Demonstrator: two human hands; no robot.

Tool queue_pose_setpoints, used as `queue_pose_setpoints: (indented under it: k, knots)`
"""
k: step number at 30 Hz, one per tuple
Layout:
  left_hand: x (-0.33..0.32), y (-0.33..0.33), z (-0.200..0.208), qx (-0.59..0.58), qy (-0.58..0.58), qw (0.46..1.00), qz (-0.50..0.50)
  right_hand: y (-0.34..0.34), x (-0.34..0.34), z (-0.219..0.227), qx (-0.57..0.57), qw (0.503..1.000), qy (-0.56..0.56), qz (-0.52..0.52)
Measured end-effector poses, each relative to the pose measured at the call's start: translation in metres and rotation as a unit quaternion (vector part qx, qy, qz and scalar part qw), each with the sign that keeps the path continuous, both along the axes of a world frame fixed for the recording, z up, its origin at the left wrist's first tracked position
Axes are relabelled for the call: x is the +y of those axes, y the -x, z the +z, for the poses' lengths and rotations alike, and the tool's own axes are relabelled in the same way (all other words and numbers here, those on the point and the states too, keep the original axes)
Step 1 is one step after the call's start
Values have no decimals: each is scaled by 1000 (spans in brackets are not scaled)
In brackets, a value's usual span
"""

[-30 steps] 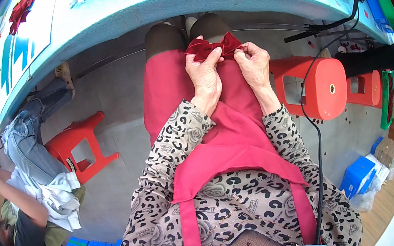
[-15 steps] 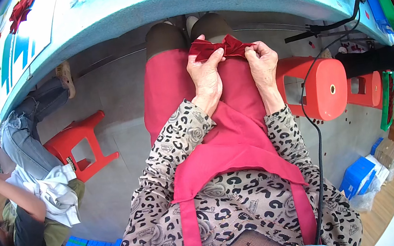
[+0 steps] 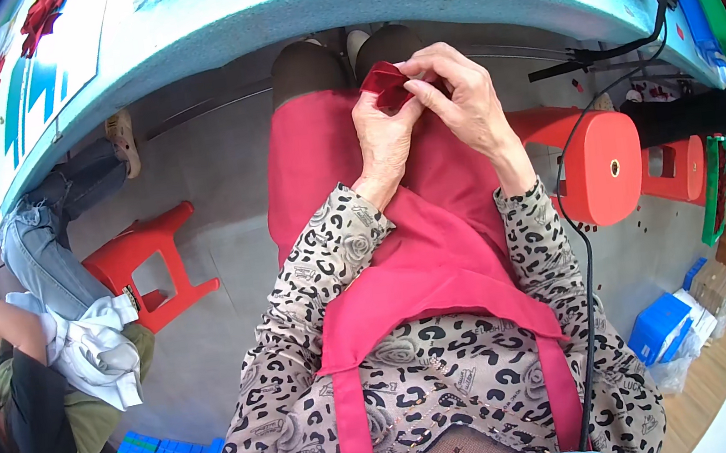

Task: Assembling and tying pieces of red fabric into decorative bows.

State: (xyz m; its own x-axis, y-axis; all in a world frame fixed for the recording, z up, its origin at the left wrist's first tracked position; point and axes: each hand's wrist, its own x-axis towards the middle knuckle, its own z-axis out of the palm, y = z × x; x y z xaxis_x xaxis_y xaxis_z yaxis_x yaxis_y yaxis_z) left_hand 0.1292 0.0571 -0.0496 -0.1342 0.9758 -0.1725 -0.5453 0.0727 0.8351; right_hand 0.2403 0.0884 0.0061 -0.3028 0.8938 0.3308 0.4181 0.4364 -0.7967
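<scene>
Above my lap, just short of the table edge, I hold a dark red ribbon bow (image 3: 384, 82). My left hand (image 3: 384, 132) is closed on its lower left part, with the thumb pressed against the loops. From the right, my right hand (image 3: 462, 99) pinches the bow's right side between thumb and bent forefinger. The bow is turned so that one loop shows its hollow; much of the rest is hidden behind my fingers. A red apron (image 3: 309, 165) lies over my thighs beneath both hands.
The pale blue table (image 3: 281, 19) curves across the front, with another red bow (image 3: 43, 21) at its far left. Red stools (image 3: 605, 167) stand on both sides. A black cable (image 3: 588, 288) runs down my right. At left sits another person (image 3: 45, 387).
The bow was stretched sideways between my hands. My right hand has come left and over, and the bow is now turned and gathered closer. The other person's arm has shifted.
</scene>
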Motion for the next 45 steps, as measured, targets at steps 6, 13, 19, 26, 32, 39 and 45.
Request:
queue_pose_setpoints:
  k: [6,13,19,26,32,39,45]
  knots:
    - [-7,3,3,18,-27,999,-20,4,5,9,-145,989,2,35]
    - [-10,8,-7,44,-40,998,-34,2,4,0,-121,988,20,93]
    - [-11,2,8,10,-21,998,-59,-11,6,-4,-37,991,26,125]
    - [-10,-6,10,-18,-11,993,-116,-29,8,8,20,988,70,134]
    - [-8,-17,7,40,-6,990,-135,-45,12,3,5,988,52,142]
    - [0,-26,2,192,23,953,-233,-57,24,6,-53,978,25,201]
    - [15,-63,10,-52,17,993,-105,-89,27,12,89,995,2,35]
